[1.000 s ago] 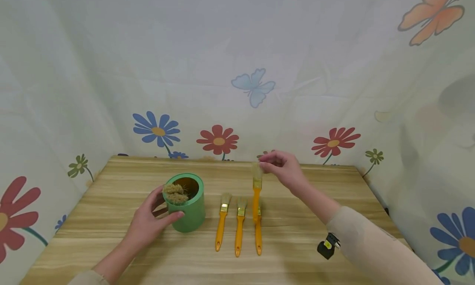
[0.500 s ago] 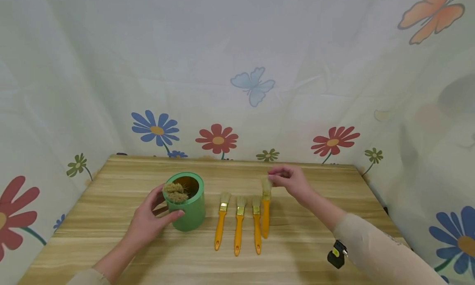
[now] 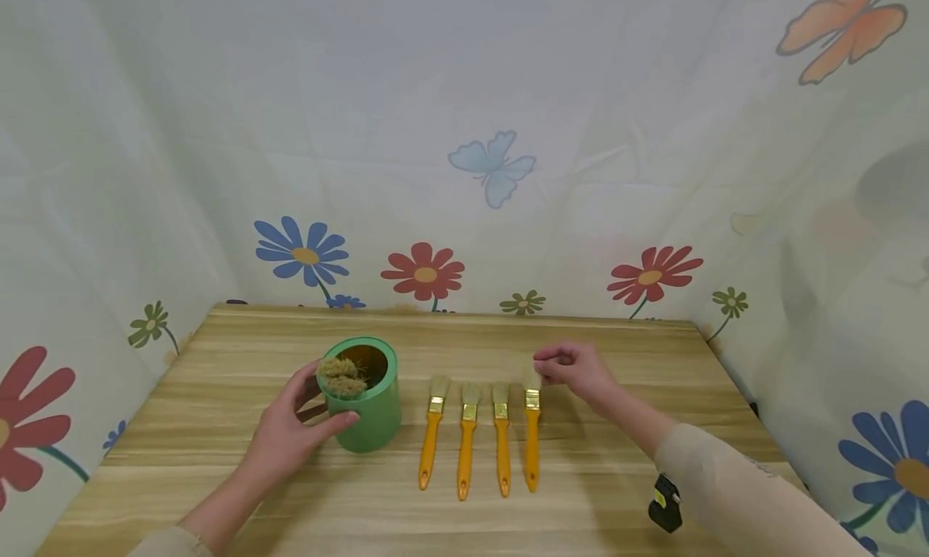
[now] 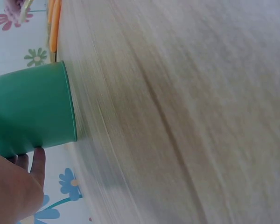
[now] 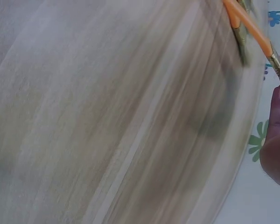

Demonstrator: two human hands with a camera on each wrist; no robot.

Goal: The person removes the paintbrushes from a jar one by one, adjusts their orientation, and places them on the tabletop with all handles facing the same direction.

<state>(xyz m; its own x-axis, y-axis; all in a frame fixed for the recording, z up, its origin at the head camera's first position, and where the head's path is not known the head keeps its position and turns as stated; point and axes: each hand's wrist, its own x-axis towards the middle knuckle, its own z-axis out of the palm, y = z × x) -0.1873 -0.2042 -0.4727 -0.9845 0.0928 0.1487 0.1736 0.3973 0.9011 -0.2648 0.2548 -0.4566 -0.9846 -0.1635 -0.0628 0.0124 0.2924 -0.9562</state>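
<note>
Paintbrush (image 3: 533,430), likely light, best held mid-handle, is pinched bristle-end by the right hand (image 3: 578,372), green can (image 3: 375,421) clasped by the left hand (image 3: 287,430).

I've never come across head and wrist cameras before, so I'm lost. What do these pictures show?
There is no machine: a person works with two bare hands. The wide view comes from a camera on the head, looking forward and down; the tilted close views come from one on each wrist. On the wood-grain table stands a green can with brown tufts at its rim, and three paintbrushes lie in a row. The left hand grips the can; the right hand pinches a fourth paintbrush by its bristles. Behind hangs a flower-printed backdrop.
</note>
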